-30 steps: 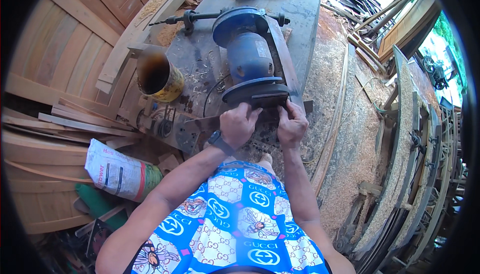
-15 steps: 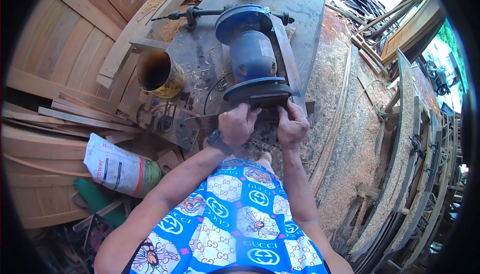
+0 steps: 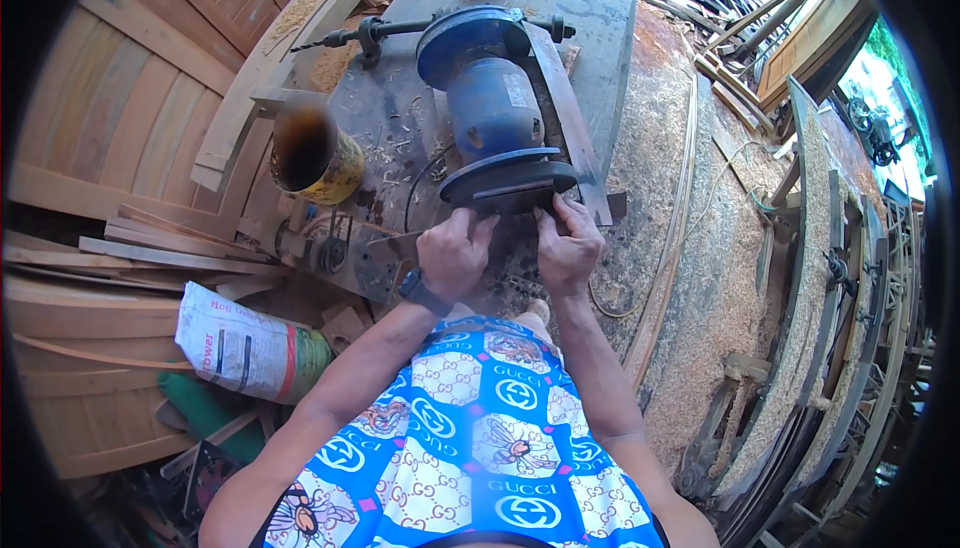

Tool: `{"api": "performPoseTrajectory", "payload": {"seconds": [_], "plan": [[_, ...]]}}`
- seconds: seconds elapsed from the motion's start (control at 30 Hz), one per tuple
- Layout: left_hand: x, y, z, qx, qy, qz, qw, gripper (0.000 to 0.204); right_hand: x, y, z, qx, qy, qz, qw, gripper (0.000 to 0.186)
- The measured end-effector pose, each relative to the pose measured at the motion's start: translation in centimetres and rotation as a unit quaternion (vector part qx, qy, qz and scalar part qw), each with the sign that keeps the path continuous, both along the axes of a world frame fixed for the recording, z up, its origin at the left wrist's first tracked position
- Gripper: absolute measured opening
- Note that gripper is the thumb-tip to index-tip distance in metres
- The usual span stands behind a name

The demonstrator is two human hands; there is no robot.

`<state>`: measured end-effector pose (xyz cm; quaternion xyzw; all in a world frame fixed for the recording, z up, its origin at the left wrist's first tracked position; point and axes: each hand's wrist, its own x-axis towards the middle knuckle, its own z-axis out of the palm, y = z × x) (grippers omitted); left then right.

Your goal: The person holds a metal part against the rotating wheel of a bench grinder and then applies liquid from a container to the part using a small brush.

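Observation:
A blue bench grinder stands on the workbench in front of me. Its near grinding wheel is a dark disc with a blue guard edge behind it. Against the front of that wheel lies a flat, dark metal blade, held level between both hands. My left hand, with a dark watch on the wrist, pinches the left end. The right end is pinched by my right hand, close to the wheel's right side. Fingers partly hide the blade's lower edge.
Left of the grinder stands a yellow can with a dark inside. A shaft with a drill bit sticks out from the grinder's far end. Wooden planks and a white sack lie to the left; sawdust covers the floor at right.
Both hands have slid the blade a little to the left along the wheel's face. The whole view has shifted slightly. The grip looks the same.

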<state>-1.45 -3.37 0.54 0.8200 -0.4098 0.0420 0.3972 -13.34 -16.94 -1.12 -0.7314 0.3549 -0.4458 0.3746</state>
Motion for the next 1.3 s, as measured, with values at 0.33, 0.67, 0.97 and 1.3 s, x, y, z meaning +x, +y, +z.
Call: {"api": "performPoseTrajectory", "payload": {"seconds": [0.33, 0.67, 0.97, 1.3], "plan": [[0.7, 1.6, -0.4, -0.008, -0.001, 0.016, 1.0, 0.027, 0.8, 1.3, 0.5, -0.009, -0.023, 0.028, 0.999, 0.03], [1.4, 3.4, -0.7, -0.001, 0.014, 0.02, 1.0, 0.028, 1.7, 2.8, 0.3, 0.001, -0.036, 0.056, 0.998, 0.029], [0.5, 2.9, 0.0, -0.075, 0.034, 0.004, 0.997, 0.019, 1.0, 3.3, 0.7, 0.062, -0.072, 0.04, 0.995, 0.026], [-0.7, -1.0, 0.0, -0.06, 0.007, -0.04, 0.997, 0.023, -0.5, -0.2, 0.0, 0.09, -0.039, -0.012, 0.995, 0.028]]}}
